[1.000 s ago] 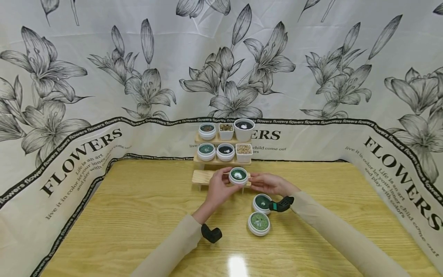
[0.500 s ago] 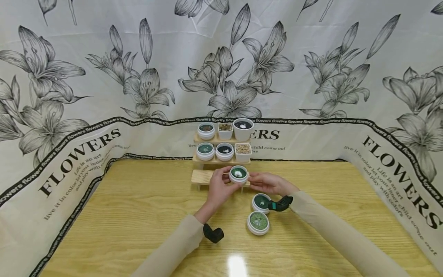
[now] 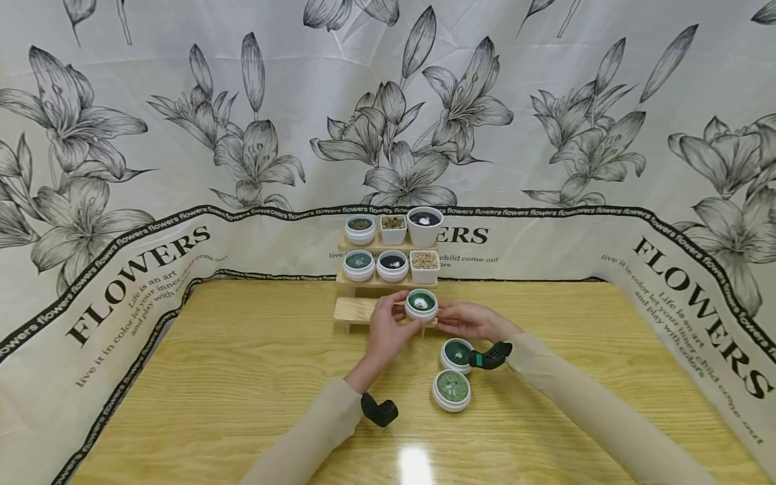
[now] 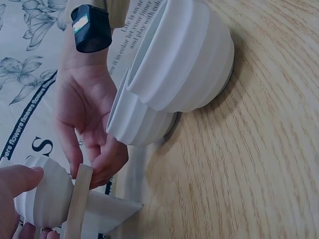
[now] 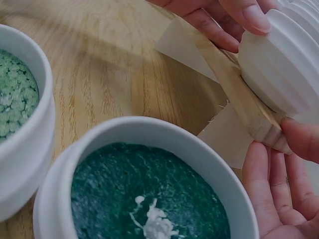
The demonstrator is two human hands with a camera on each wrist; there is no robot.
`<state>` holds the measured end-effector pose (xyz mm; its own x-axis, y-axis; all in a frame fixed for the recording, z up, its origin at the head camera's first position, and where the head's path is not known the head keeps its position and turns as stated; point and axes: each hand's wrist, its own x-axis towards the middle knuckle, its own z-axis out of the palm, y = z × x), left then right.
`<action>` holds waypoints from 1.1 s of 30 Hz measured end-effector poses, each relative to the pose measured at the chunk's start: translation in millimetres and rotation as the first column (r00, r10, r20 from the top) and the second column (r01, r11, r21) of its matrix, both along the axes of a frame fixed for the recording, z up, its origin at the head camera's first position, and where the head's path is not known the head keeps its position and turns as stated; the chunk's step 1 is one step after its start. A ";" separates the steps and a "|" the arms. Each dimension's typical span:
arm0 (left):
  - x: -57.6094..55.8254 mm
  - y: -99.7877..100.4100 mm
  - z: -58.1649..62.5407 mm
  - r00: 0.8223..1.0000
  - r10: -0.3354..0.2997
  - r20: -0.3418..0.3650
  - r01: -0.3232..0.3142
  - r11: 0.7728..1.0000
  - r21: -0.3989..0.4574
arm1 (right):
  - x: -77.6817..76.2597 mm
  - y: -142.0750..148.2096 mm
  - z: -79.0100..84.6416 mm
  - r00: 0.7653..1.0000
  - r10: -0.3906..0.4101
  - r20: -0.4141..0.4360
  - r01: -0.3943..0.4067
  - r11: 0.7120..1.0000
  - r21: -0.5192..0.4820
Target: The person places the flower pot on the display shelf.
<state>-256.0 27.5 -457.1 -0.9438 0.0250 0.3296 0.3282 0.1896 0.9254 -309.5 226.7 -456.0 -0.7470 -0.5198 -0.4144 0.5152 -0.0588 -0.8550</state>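
My left hand point(image 3: 388, 333) grips a small white round pot point(image 3: 421, 304) with dark green filling and a white piece in it. The pot sits at the right end of the lowest wooden shelf board point(image 3: 354, 310). Thumb and fingers lie on opposite sides of its wall in the left wrist view. My right hand point(image 3: 475, 322) pinches the right end of that same board, its thumb point(image 5: 301, 142) above and its fingers beneath, close by the pot's base. Two more white pots, one with dark green filling point(image 3: 457, 353) and one with light green filling point(image 3: 452, 388), stand on the table below my right hand.
Above the lowest board, the middle tier point(image 3: 358, 281) bears two round pots and a square pot of pale grains point(image 3: 424, 264). The top tier point(image 3: 348, 244) carries a round pot, a square pot and a taller pot point(image 3: 424, 229). Flower-printed cloth point(image 3: 545, 242) hangs behind the table.
The pot in my left hand has shifted slightly right along the lowest board, toward its end. My right hand stays at the board's end.
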 end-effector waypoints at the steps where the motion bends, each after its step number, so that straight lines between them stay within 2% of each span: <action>1: 0.0 0.2 -0.4 1.000 0.001 -0.003 -0.001 1.000 0.003 | 0.2 0.0 0.2 1.000 0.004 -0.004 -0.004 1.000 0.000; 14: 2.0 -4.6 -0.7 1.000 0.013 -0.002 -0.013 0.999 0.045 | -1.1 -2.9 -0.7 0.999 0.028 -0.027 -0.027 1.000 0.013; 17: 12.0 -6.8 10.7 1.000 -0.004 0.003 0.003 0.997 0.074 | 0.1 -2.8 0.1 0.999 0.027 -0.024 -0.027 1.000 0.010; 18: 13.4 -7.4 10.6 1.000 -0.009 -0.013 0.009 0.997 0.070 | 0.3 -2.7 0.2 0.999 0.027 -0.026 -0.027 1.000 0.010; 21: 18.5 -9.5 13.0 0.999 -0.037 0.018 0.035 0.992 0.124 | 0.8 -2.2 0.1 0.999 0.025 -0.028 -0.025 1.000 0.011; 24: 15.1 -12.1 1.9 0.998 -0.049 0.050 0.040 0.984 0.173 | 0.6 -2.0 0.1 0.999 0.022 -0.026 -0.021 1.000 0.018; 25: 16.5 -13.2 2.1 0.995 -0.057 0.076 0.040 0.979 0.201 | 0.6 -1.9 0.3 0.999 0.021 -0.025 -0.021 1.000 0.018; 33: 32.9 -14.3 0.0 0.988 -0.093 0.125 0.075 0.986 0.146 | 0.7 -2.8 0.1 0.999 0.028 -0.034 -0.027 0.999 0.040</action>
<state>-223.1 13.2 -457.1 -0.9756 0.0683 0.2087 0.2112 0.0311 0.9770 -308.8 224.0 -455.9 -0.7471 -0.5238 -0.4092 0.4861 -0.0106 -0.8738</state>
